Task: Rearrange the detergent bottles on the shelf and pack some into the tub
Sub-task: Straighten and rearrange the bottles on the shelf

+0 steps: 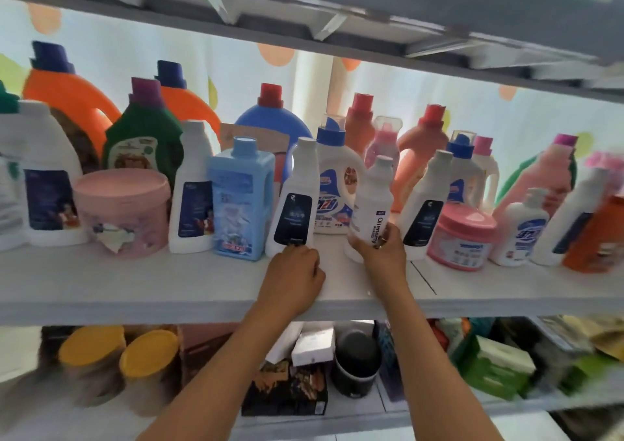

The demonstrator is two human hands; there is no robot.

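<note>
Many detergent bottles stand in rows on the white shelf (169, 282). My left hand (293, 273) grips the base of a tall white bottle with a dark label (297, 191), which tilts slightly. My right hand (380, 250) holds the lower part of a white bottle with an "Oil" label (373, 201), also tilted. Between and behind them stands a white bottle with a blue cap (332, 177). A pink lidded tub (123, 209) sits on the shelf to the left, a smaller pink tub (461, 240) to the right.
Orange, green and blue jugs fill the back row. A light blue square bottle (241, 201) stands just left of my left hand. Another shelf board hangs close overhead. The lower shelf holds yellow-lidded jars (148, 356), boxes and a black container (358, 359).
</note>
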